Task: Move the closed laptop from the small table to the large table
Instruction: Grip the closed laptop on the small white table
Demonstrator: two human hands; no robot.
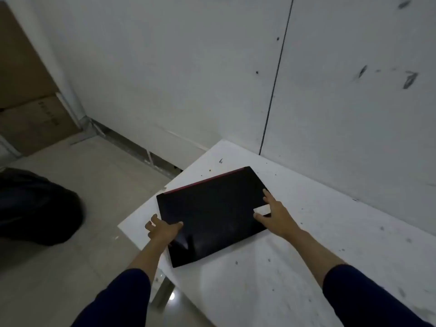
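Note:
A closed black laptop with a red strip along its far edge lies flat on a white table, near the table's left corner. My left hand grips the laptop's left edge, thumb on top and fingers curled around the side. My right hand holds the right edge, fingers spread over the lid beside a white sticker. Whether the laptop is lifted off the surface cannot be told.
White wall panels stand right behind the table. A black bag lies on the tiled floor at left. Cardboard boxes are stacked at the far left. A metal table leg shows under the near edge.

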